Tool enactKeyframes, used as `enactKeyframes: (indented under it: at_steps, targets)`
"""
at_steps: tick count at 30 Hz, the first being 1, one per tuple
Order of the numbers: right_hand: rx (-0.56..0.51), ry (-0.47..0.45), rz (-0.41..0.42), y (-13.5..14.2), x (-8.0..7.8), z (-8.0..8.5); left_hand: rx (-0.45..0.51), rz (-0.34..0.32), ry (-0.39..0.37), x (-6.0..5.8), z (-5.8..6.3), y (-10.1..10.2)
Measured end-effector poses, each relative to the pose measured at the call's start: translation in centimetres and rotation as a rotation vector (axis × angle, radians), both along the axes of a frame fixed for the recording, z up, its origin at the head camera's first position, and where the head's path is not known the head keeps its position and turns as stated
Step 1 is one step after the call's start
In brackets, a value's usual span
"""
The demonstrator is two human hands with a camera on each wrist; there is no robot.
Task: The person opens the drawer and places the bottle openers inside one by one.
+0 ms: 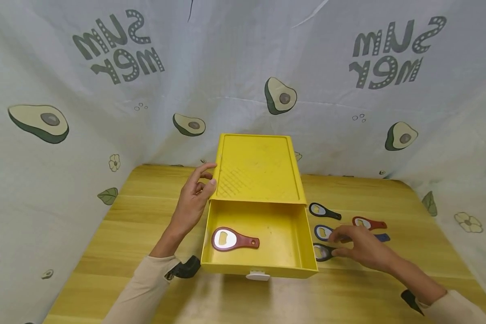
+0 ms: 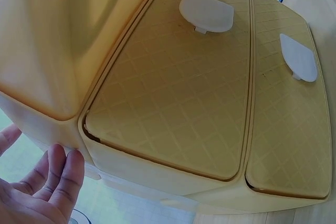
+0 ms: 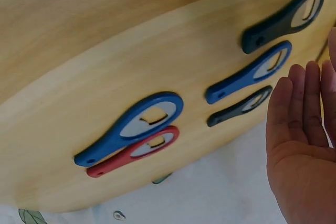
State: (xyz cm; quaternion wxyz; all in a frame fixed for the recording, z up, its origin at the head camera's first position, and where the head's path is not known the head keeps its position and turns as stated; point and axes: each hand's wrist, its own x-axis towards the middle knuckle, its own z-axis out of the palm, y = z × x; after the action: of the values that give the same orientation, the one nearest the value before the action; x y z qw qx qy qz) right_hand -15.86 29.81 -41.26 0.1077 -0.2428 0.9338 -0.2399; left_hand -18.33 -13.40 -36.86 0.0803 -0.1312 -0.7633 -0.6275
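Observation:
A yellow drawer cabinet (image 1: 259, 168) stands with its top drawer (image 1: 277, 234) pulled out. Inside lies a dark red bottle opener (image 1: 245, 241). My left hand (image 1: 192, 198) touches the cabinet's left side, thumb at the top edge, fingers loosely bent. On the right, my right hand (image 1: 362, 245) hovers over flat bottle openers, holding nothing, thumb and fingers apart. Nearest it are a black opener (image 1: 321, 252) by the thumb and a blue opener (image 1: 322, 232) by the fingertips. Another black opener (image 1: 332, 215), a red opener (image 1: 376, 224) and a partly hidden blue opener (image 1: 382, 237) lie around.
Below the pulled-out drawer, the left wrist view shows two shut drawers with white handles (image 2: 207, 11). A wooden table (image 1: 117, 252) carries everything. Behind and beside it hangs a pale cloth (image 1: 227, 58) printed with avocados.

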Motion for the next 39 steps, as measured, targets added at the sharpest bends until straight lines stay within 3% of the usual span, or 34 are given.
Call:
enactKeyframes:
  at_steps: [7, 29, 39]
  targets:
    - [0.027, -0.067, -0.033, 0.4, 0.0, -1.3, 0.006, 0.005, -0.015, 0.1, -0.2, 0.0]
    - [0.04, 0.046, 0.018, 0.9, -0.2, -3.1, -0.02, 0.014, 0.021, 0.1, -0.1, 0.1]
    - [0.046, 0.038, -0.005, 1.0, -0.1, -3.2, -0.021, 0.011, 0.024, 0.0, 0.0, 0.1]
